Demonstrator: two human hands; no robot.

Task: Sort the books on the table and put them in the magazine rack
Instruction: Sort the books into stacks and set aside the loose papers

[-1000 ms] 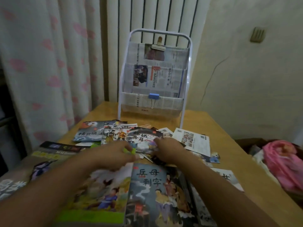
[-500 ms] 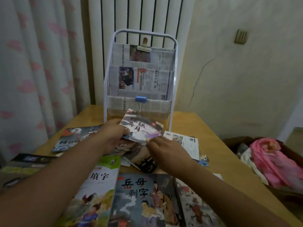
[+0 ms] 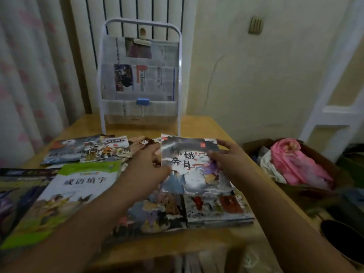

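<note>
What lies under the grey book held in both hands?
Under the grey book lie two picture books, one at left and one at right; only their near parts show, the far parts are covered.

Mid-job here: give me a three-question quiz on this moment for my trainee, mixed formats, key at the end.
1. True or false: the grey picture book is already in the magazine rack.
2. Which hands grip the grey picture book? A) left hand only B) right hand only C) both
3. Fill in: the blue binder clip sits on the rack's ____ pocket.

Key: 1 false, it is held above the books on the table. 2 C. 3 lowest.
</note>
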